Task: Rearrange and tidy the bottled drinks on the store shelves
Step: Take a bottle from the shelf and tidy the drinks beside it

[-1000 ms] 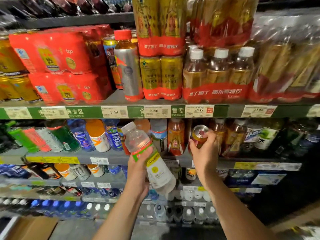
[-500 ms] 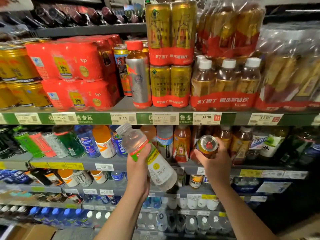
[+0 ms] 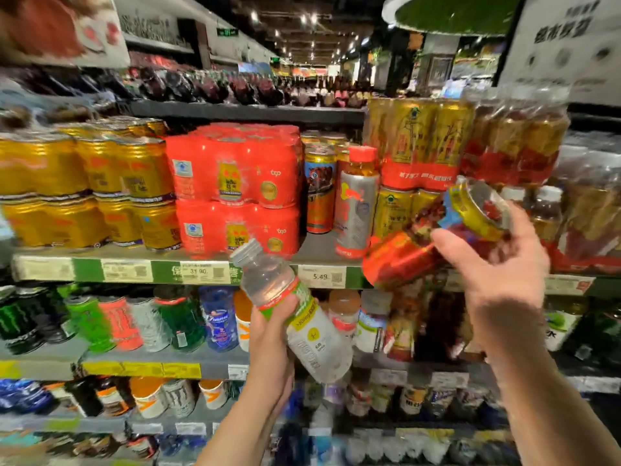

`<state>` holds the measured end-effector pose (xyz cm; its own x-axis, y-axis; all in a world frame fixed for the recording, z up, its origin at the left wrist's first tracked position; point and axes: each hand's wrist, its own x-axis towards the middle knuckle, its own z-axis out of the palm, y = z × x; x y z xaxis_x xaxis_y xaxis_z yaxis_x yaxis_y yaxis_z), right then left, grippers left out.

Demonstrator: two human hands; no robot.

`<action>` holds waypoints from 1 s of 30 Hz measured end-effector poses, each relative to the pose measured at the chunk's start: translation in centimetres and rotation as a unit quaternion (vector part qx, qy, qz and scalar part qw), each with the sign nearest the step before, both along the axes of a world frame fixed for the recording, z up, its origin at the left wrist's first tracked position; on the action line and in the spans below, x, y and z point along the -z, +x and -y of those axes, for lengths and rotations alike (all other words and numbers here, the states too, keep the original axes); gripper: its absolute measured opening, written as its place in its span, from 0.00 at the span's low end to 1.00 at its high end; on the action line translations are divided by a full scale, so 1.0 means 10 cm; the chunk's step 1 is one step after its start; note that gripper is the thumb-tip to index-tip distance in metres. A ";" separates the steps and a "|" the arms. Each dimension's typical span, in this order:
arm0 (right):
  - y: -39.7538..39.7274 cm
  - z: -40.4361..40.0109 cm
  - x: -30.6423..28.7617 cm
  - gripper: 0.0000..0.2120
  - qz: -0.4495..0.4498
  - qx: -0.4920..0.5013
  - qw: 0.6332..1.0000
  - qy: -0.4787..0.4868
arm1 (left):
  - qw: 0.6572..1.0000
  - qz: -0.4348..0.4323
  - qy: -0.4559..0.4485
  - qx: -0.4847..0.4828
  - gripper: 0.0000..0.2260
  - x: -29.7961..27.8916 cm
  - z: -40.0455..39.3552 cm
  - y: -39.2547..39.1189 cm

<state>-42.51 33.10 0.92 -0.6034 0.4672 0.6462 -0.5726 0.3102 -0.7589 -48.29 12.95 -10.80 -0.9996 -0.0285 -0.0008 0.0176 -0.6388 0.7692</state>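
Now right hand [image 3: 497, 280], fingers clamped on can [image 3: 470, 213], has risen from middle shelf to upper shelf [image 3: 168, 270]; likely restocking there. Left hand [image 3: 272, 341] still grips clear bottle [image 3: 295, 314] below.

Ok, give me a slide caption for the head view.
Left hand holds clear bottle; right hand lifts can.

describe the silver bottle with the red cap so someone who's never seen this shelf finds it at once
Start at the stacked red multipacks in the middle of the upper shelf and look right, past a single gold-topped can. The silver bottle stands upright next to it, by the shelf's front edge. It alone there has a silver sleeve, amber neck and red cap.
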 end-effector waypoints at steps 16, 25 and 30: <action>-1.16 1.06 -0.23 0.32 0.140 0.183 0.951 0.205 | 0.992 -0.064 -0.057 0.093 0.24 -0.08 1.21 -0.22; -1.37 1.23 -0.20 0.37 0.185 0.282 0.915 0.224 | 0.991 -0.067 -0.050 0.100 0.19 -0.12 1.30 -0.33; -1.41 1.22 -0.18 0.38 0.196 0.315 0.893 0.254 | 0.991 -0.044 -0.055 0.112 0.20 -0.08 1.29 -0.36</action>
<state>-56.57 20.91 2.72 -0.5507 0.5001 0.6684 0.1165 0.8389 -0.5317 -51.89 0.04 -9.98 -0.9770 0.1984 0.0777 -0.0445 -0.5469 0.8360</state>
